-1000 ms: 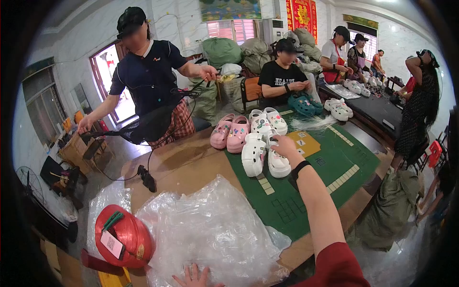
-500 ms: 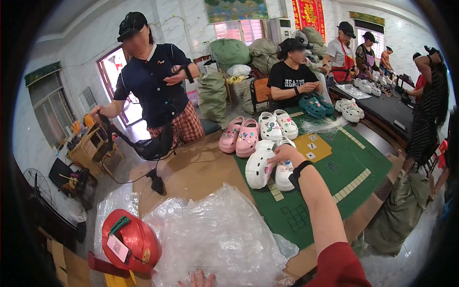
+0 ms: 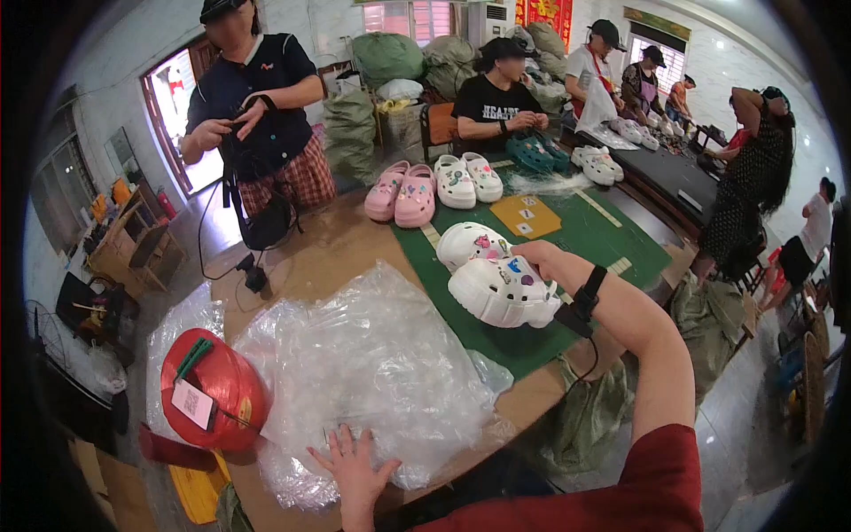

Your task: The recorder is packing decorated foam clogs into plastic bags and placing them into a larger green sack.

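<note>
My right hand grips a pair of white clogs dotted with colourful charms. The pair is tilted, toes to the left, above the near part of the green mat; whether it touches the mat I cannot tell. A black band with a cable is round my right wrist. My left hand lies flat with fingers spread on a pile of clear plastic bags. Beyond the held clogs stand a pink pair of clogs and another white pair, also with charms.
Left of the plastic sits a red roll of plastic twine with a tag and green-handled tool. A yellow card lies on the mat. Across the table one person stands with a cable; another sits handling dark green clogs. Stuffed sacks fill the back.
My right hand has lifted the white clogs off the mat, drawn them nearer and turned them sideways. My left hand is further onto the plastic. The view has shifted right.
</note>
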